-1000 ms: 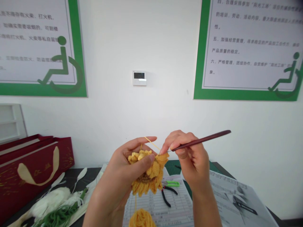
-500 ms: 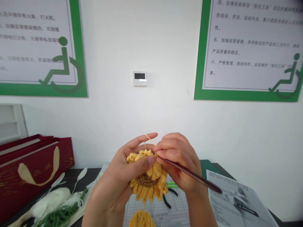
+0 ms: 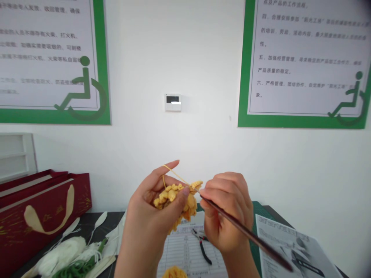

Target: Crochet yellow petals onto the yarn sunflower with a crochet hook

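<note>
My left hand (image 3: 158, 204) pinches a yellow crocheted flower (image 3: 189, 204) between thumb and fingers, its petals tilted so the brown centre is mostly hidden. A strand of yellow yarn (image 3: 177, 175) runs over my raised left index finger down to the flower's upper edge. In my right hand (image 3: 227, 208) is a crochet hook (image 3: 246, 231) with a dark reddish-brown handle, slanting down to the right. The hook's tip meets the flower near my left thumb. Below, at the bottom edge, a yellow yarn ball (image 3: 174, 272) is partly in view.
Pliers (image 3: 204, 249) lie on a printed sheet (image 3: 179, 251). Left stand red gift bags (image 3: 55, 208), with white yarn (image 3: 62, 255) and green yarn (image 3: 77, 269) in front. On the right are a green cutting mat (image 3: 256, 247) and a printed page (image 3: 292, 247).
My right hand has drawn right and slightly down with the hook, away from my left hand. The flower has tipped, turning its brown centre out of sight. The view has shifted slightly upward.
</note>
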`<state>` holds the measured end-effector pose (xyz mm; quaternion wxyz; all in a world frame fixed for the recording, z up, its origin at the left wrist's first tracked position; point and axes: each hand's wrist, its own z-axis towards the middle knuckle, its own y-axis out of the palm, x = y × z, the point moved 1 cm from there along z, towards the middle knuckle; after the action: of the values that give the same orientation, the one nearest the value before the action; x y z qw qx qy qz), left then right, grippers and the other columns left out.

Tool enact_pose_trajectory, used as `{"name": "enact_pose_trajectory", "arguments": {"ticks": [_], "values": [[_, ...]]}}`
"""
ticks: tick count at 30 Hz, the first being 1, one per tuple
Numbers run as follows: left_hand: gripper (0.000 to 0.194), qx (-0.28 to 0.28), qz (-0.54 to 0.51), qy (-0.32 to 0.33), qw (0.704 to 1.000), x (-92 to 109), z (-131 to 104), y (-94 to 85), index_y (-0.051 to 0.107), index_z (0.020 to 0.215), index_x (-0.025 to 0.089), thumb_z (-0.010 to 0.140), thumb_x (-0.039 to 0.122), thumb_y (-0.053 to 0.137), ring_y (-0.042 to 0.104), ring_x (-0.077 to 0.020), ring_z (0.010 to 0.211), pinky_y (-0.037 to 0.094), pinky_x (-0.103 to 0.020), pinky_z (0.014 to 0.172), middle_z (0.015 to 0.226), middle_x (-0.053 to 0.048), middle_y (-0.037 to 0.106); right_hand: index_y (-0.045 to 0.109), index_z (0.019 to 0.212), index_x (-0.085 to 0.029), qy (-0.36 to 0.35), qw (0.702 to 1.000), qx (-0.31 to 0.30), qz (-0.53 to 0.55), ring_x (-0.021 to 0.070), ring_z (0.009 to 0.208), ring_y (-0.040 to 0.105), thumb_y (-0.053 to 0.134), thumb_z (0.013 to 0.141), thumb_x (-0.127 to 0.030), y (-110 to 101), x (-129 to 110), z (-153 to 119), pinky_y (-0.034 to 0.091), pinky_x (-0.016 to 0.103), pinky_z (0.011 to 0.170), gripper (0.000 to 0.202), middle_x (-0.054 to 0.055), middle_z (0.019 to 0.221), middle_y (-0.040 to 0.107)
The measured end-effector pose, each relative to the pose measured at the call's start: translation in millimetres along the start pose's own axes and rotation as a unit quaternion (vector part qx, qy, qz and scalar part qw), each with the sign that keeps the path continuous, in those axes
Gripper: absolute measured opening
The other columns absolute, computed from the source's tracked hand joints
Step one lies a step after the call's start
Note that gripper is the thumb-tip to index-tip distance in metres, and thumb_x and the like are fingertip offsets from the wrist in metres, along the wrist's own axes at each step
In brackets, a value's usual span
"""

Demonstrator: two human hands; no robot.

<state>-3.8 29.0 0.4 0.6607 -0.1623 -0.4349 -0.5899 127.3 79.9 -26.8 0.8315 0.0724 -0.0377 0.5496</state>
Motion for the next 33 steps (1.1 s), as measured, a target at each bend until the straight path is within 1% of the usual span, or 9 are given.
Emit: {"name": "enact_pose_trajectory", "arguments": {"ticks": [4, 8, 11, 15, 18, 20, 23, 27, 33], "values": [[0.046, -0.018, 0.002, -0.027, 0.999, 1, 2, -3.3, 0.08, 0.113, 0.017, 0.069, 0.019, 0.094, 0.063, -0.0138, 0.056, 0.052, -0.021, 0.051, 0.071, 0.001, 0.074, 0.063, 0.097, -0.024, 0.163, 0.975, 0.037, 0.145, 0.0174, 0.071, 0.058, 0.054, 0.104, -0.021, -7, 1, 1, 0.044, 0.036, 0.069, 0.012, 0.0, 0.077, 0.062], [0.044, -0.046, -0.054, -0.091, 0.993, 3, 5, -7.4, 0.084, 0.104, 0.017, 0.063, 0.02, 0.099, 0.061, -0.0118, 0.055, 0.05, -0.02, 0.051, 0.07, 0.0, 0.073, 0.063, 0.089, -0.023, 0.36, 0.869, 0.031, 0.338, 0.0131, 0.064, 0.055, 0.059, 0.106, -0.034, 4, 10, 0, 0.043, 0.029, 0.062, 0.021, -0.002, 0.076, 0.061], [0.043, -0.056, -0.08, -0.119, 0.988, 4, 6, -8.8, 0.086, 0.102, 0.018, 0.061, 0.02, 0.1, 0.064, -0.0131, 0.057, 0.05, -0.021, 0.054, 0.07, -0.001, 0.073, 0.056, 0.084, -0.024, 0.403, 0.801, 0.009, 0.443, 0.014, 0.066, 0.054, 0.065, 0.102, -0.041, 16, 14, 0, 0.046, 0.028, 0.066, 0.027, -0.004, 0.068, 0.057], [0.044, -0.031, -0.088, -0.129, 0.987, 4, 3, -5.6, 0.087, 0.102, 0.019, 0.061, 0.022, 0.101, 0.064, -0.0132, 0.059, 0.051, -0.021, 0.057, 0.069, 0.0, 0.072, 0.057, 0.089, -0.026, 0.294, 0.856, 0.019, 0.425, 0.0163, 0.072, 0.058, 0.069, 0.1, -0.039, 23, 14, -1, 0.047, 0.029, 0.065, 0.02, -0.003, 0.076, 0.06], [0.046, -0.014, -0.097, -0.126, 0.987, 3, 1, -2.3, 0.086, 0.106, 0.019, 0.062, 0.021, 0.1, 0.066, -0.0138, 0.062, 0.053, -0.022, 0.059, 0.072, -0.001, 0.075, 0.065, 0.097, -0.029, 0.13, 0.966, 0.039, 0.221, 0.019, 0.079, 0.06, 0.066, 0.099, -0.02, 18, 12, -5, 0.048, 0.036, 0.073, 0.009, 0.0, 0.083, 0.064], [0.046, -0.04, -0.123, -0.153, 0.98, 1, 1, -1.4, 0.086, 0.109, 0.019, 0.064, 0.019, 0.099, 0.067, -0.0135, 0.062, 0.054, -0.022, 0.061, 0.074, -0.001, 0.076, 0.068, 0.096, -0.03, 0.006, 0.996, 0.073, 0.049, 0.0191, 0.08, 0.06, 0.067, 0.091, -0.005, 14, 10, -7, 0.045, 0.04, 0.079, 0.025, 0.0, 0.086, 0.068], [0.048, -0.109, -0.158, -0.224, 0.955, -2, 4, -3.6, 0.085, 0.112, 0.017, 0.066, 0.019, 0.098, 0.069, -0.0143, 0.063, 0.056, -0.023, 0.064, 0.072, -0.001, 0.073, 0.07, 0.095, -0.029, -0.037, 0.994, 0.1, 0.02, 0.0191, 0.078, 0.058, 0.068, 0.091, -0.006, 12, 10, -8, 0.043, 0.041, 0.078, 0.023, 0.0, 0.084, 0.068], [0.048, -0.145, -0.136, -0.246, 0.949, -3, 9, -11.5, 0.086, 0.114, 0.018, 0.068, 0.022, 0.098, 0.07, -0.0164, 0.067, 0.057, -0.025, 0.066, 0.076, -0.003, 0.071, 0.067, 0.096, -0.028, 0.157, 0.935, 0.126, 0.291, 0.0203, 0.071, 0.057, 0.062, 0.103, -0.033, 16, 15, -6, 0.046, 0.038, 0.068, 0.01, 0.0, 0.074, 0.057], [0.04, -0.156, -0.111, -0.243, 0.951, -2, 11, -18.6, 0.088, 0.102, 0.017, 0.064, 0.023, 0.099, 0.071, -0.0197, 0.065, 0.057, -0.027, 0.059, 0.077, -0.006, 0.073, 0.063, 0.094, -0.023, 0.279, 0.847, 0.094, 0.443, 0.0127, 0.061, 0.05, 0.059, 0.106, -0.032, 13, 16, -1, 0.038, 0.029, 0.059, 0.016, -0.004, 0.069, 0.051]]}}
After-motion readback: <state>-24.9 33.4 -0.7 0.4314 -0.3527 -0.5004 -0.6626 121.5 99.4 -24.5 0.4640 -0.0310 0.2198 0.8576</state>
